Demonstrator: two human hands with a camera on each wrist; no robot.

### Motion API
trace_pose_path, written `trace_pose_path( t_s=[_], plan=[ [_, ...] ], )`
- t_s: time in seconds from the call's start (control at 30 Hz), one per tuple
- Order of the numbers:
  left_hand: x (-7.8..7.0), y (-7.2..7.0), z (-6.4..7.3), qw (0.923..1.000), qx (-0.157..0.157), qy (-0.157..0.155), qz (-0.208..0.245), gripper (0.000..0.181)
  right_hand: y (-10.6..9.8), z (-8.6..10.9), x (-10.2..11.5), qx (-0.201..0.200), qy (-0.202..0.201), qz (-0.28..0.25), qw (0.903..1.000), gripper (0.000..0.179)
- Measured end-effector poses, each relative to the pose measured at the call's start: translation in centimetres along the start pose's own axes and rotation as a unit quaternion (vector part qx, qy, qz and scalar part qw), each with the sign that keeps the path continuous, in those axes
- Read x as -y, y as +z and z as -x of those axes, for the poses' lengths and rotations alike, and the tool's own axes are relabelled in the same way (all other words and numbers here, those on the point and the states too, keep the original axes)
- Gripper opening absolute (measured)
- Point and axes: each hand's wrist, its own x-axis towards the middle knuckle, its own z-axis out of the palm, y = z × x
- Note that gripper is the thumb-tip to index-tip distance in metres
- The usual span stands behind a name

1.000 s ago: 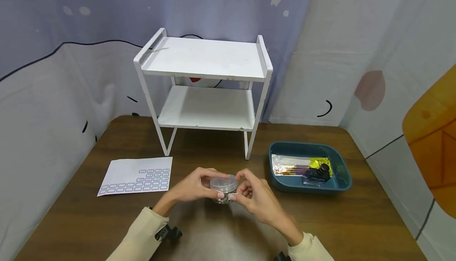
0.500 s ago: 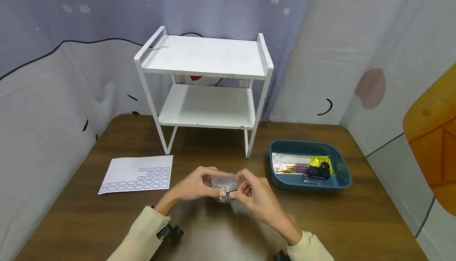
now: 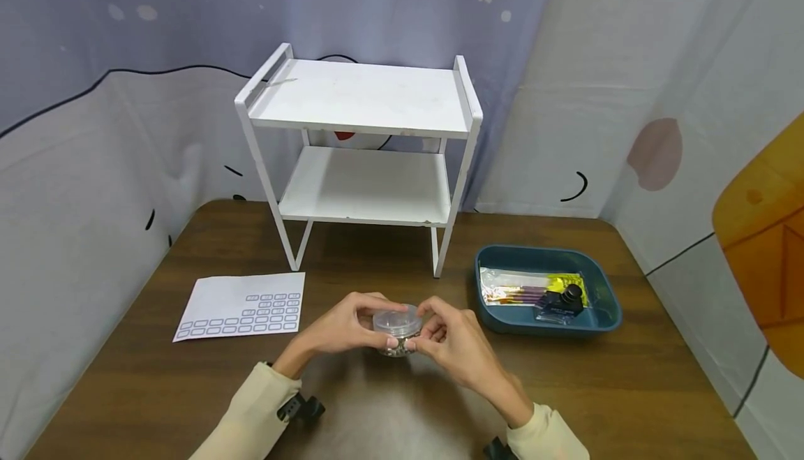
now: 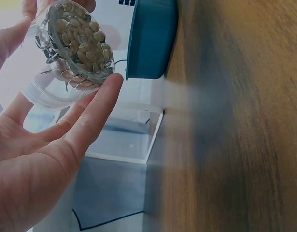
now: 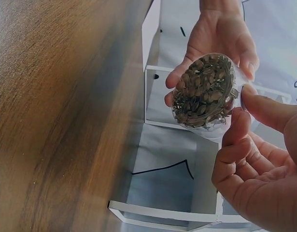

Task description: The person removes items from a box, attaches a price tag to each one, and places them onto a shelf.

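Observation:
A round clear jar [image 3: 396, 325] with a clear screw lid is held above the table; small metal pieces with round brass-coloured heads, like thumbtacks [image 4: 83, 43], fill its lower part. My left hand [image 3: 352, 325] grips it from the left, thumb low on the near side and index finger at the lid. On the other side my right hand [image 3: 455, 345] has its thumb and curled index finger close together at the jar wall. Between them a thin edge of a small sticker label [image 5: 242, 100] shows; the rest of it lies hidden under the thumb.
A sheet of blue-bordered labels [image 3: 241, 304] lies left on the wooden table [image 3: 402, 421]. Behind the hands stands a white two-tier shelf [image 3: 364, 184]. A blue tray [image 3: 540, 256] at the right holds packaged brushes [image 3: 511, 291] and a small black bottle [image 3: 568, 296].
A second ago the white label showed at my right thumb; now the thumb covers it in the head view. The jar and both hands have barely moved.

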Motion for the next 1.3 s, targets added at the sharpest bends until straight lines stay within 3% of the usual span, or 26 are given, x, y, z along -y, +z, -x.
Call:
trace_pose_path(
  t_s=[0.6, 0.97, 1.3],
  plan=[
    [0.3, -0.1, 0.3, 0.9991, 0.021, 0.017, 0.032, 0.049, -0.1, 0.0, -0.2, 0.033, 0.027, -0.026, 0.9988, 0.035],
    [0.5, -0.5, 0.5, 0.9962, 0.038, 0.039, 0.068, 0.049, -0.5, 0.0, -0.7, 0.072, 0.028, -0.094, 0.9925, 0.029],
    [0.9, -0.6, 0.9, 0.9963, 0.021, 0.017, 0.081, 0.048, -0.2, 0.0, -1.2, 0.064, 0.015, -0.134, 0.9888, 0.028]
  ],
)
